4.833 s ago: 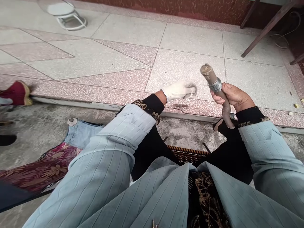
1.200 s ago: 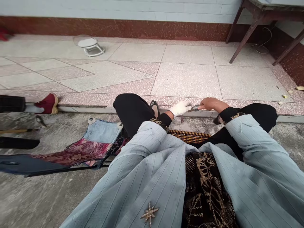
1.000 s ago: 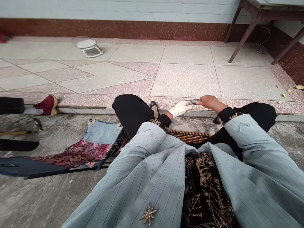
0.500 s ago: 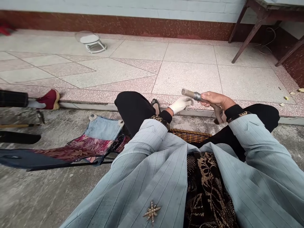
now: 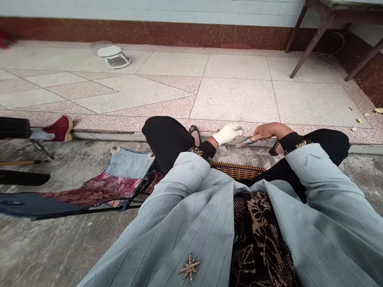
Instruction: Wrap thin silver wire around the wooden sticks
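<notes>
My right hand (image 5: 271, 130) is closed round a brown wooden stick (image 5: 240, 144). Several turns of silvery wire (image 5: 248, 140) are wound round the stick just ahead of my fingers. Its free end points left and slightly down, and the rest is hidden behind my hand. Close by on the left is my left hand (image 5: 229, 133), in a white knitted glove, with its fingers curled together. Whatever those fingers may pinch is too small to make out. A narrow gap separates the glove from the wire coil.
Beneath me shows a woven seat edge (image 5: 239, 171). A folding chair (image 5: 128, 163) with denim and floral cloth stands left. Beyond it are another person's red shoe (image 5: 60, 128) and a wooden handle (image 5: 18, 162). A white stool (image 5: 112, 54) and a wooden table (image 5: 324, 18) stand farther back.
Half a second ago the stick's free end was raised above the glove; now it has swung down toward me. In earlier frames the stick also turns through different angles beside my left hand.
</notes>
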A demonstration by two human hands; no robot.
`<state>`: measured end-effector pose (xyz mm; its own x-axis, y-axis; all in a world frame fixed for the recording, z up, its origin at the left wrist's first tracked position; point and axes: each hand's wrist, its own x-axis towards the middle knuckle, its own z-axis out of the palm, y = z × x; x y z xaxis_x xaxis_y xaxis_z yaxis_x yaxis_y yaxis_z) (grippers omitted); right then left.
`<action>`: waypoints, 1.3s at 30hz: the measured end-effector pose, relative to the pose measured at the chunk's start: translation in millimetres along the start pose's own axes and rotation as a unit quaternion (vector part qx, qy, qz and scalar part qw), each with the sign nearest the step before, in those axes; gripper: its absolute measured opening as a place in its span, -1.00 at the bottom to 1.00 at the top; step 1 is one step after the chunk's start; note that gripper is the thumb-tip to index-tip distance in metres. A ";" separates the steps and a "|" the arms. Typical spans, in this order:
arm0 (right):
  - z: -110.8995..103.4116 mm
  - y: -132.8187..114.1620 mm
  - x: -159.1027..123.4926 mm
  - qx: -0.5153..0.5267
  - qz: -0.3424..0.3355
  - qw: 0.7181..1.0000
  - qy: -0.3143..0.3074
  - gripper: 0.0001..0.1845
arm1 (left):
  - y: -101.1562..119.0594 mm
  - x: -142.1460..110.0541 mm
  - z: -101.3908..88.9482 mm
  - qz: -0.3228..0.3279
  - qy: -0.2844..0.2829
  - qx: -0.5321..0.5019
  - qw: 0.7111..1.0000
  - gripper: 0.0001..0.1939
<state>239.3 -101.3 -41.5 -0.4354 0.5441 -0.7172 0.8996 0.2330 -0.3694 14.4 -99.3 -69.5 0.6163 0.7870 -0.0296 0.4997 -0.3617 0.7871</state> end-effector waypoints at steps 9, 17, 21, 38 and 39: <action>-11.6 1.3 3.8 0.060 0.067 0.974 0.209 -0.59 | 3.4 -8.4 4.3 -0.056 -0.042 -0.136 0.988 -0.85; -8.0 -9.9 -18.8 0.420 -0.199 0.850 0.248 -0.66 | -3.0 -6.3 1.8 -0.080 -0.008 -0.187 0.979 -0.84; -4.9 -13.5 -29.6 0.399 -0.263 0.873 0.091 -0.57 | -5.1 -4.4 0.7 -0.080 -0.001 -0.160 0.984 -0.88; -10.1 10.4 -2.7 -0.020 0.040 0.991 0.127 -0.64 | -9.0 -2.4 -1.9 -0.064 -0.034 -0.127 0.989 -0.90; -10.9 9.4 -2.8 -0.019 0.053 0.987 0.153 -0.64 | -9.2 -3.3 -1.7 -0.070 -0.037 -0.142 0.987 -0.89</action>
<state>249.4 -91.8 -36.5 -0.3136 0.7839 -0.5359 0.9427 0.1893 -0.2747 6.7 -97.7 -75.7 0.6008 0.7773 -0.1867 0.3984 -0.0887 0.9129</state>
